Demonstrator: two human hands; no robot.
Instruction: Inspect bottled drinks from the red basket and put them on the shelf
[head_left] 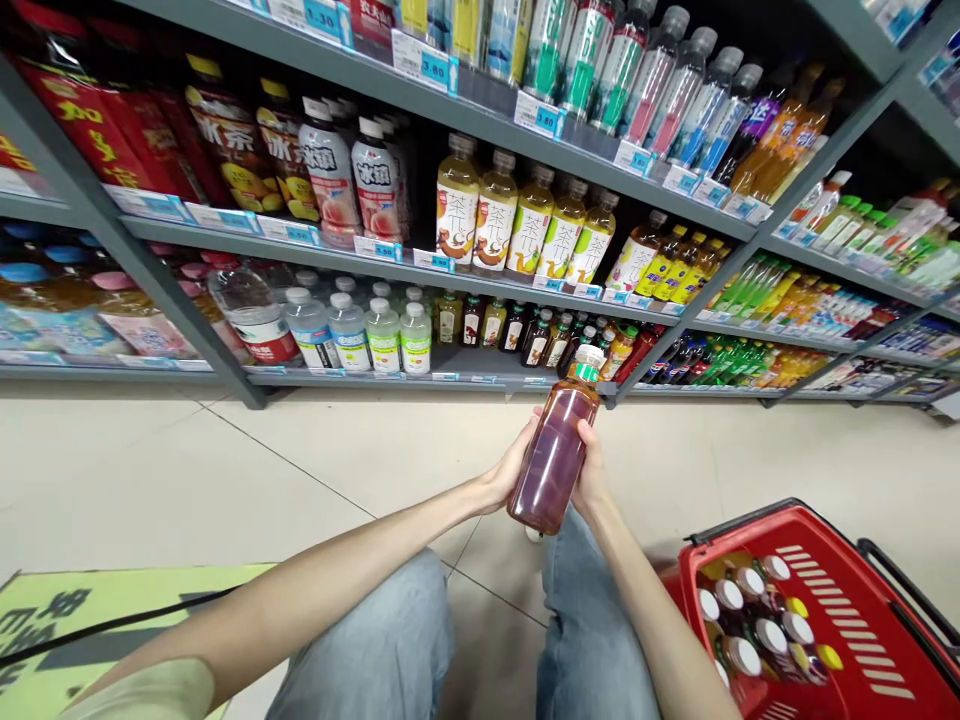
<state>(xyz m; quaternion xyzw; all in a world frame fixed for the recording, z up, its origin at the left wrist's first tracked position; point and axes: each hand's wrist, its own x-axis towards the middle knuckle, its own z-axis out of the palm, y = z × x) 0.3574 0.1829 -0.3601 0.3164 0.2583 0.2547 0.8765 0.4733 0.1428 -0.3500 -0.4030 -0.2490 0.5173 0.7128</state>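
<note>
- I am holding one purplish bottle [553,465] in both hands: the left grip [512,468] is clasping its 9 o'clock side and the right grip [592,472] is clasping its 3 o'clock side, thumb resting on the front.
- I am reading this two-sided hold as steadying a bulky, probably heavy bottle.
- The bottle is leaning, its white cap [590,355] pointing toward 1 o'clock and its base toward 7; perhaps the tilt is bringing its broad side into sight. It is hanging above the floor, before the bottom shelf [469,362].
- At 4 o'clock from it, the red basket [877,590] is standing beside the right leg [585,610], presumably for easy reach. The bottles inside [771,635] are showing their caps, likely upright for close packing.
- At 12 o'clock, tea bottles [531,225] are facing outward above price tags [433,261], probably for matching.
</note>
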